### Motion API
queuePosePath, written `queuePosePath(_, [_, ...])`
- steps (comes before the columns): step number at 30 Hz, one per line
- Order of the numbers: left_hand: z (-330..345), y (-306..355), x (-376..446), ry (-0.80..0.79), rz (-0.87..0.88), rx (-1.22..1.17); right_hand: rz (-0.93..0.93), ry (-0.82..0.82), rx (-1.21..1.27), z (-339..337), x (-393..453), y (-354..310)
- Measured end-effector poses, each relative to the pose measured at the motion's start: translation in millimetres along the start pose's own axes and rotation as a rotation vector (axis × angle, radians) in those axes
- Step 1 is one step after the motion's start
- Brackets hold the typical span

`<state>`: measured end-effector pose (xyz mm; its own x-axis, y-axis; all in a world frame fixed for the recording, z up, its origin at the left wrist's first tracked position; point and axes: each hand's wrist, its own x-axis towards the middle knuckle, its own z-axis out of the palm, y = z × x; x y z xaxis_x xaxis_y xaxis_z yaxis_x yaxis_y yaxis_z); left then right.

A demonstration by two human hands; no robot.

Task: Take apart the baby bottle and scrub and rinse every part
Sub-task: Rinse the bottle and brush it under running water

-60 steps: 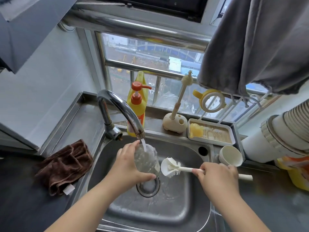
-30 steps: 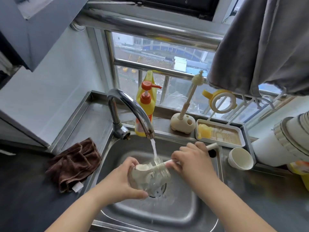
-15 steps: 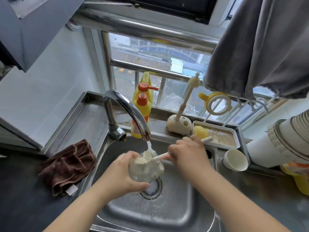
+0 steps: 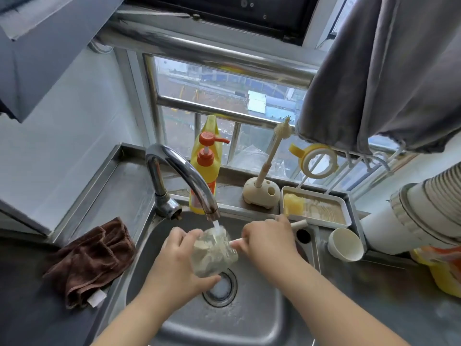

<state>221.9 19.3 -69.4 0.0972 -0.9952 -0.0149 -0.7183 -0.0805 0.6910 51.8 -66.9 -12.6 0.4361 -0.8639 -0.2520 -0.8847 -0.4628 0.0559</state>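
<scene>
From the head view, the clear bottle body [image 4: 214,253] is held tilted over the sink [image 4: 262,320], above the drain [image 4: 220,287], directly under the running tap [image 4: 189,181]. It is gripped by the left hand [image 4: 174,268]. The white brush handle [image 4: 298,224] is clasped by the right hand [image 4: 268,239]; the brush head is blurred inside the bottle. Open basin is seen towards the near rim.

A dark steel counter [image 4: 389,295] surrounds the sink [image 4: 249,320]. A brown cloth [image 4: 92,258] lies at nine o'clock, a white cup [image 4: 345,244], seemingly tipped, at three.
</scene>
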Motion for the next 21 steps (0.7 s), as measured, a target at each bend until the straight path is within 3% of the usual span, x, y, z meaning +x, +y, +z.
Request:
queuePosePath(4, [2, -15, 1, 0.082, 0.028, 0.057, 0.055, 0.030, 0.322, 5, -8, 3])
queuePosePath(8, [-5, -3, -2, -0.102, -0.030, -0.216, 0.037, 0.072, 0.335, 4, -12, 5])
queuePosePath(15, [-23, -16, 19, -0.472, -0.086, -0.059, -0.134, 0.148, 0.221, 5, -18, 10])
queuePosePath(21, [-14, -16, 10, -0.249, -0.015, -0.071, -0.033, 0.036, 0.123, -6, -18, 25])
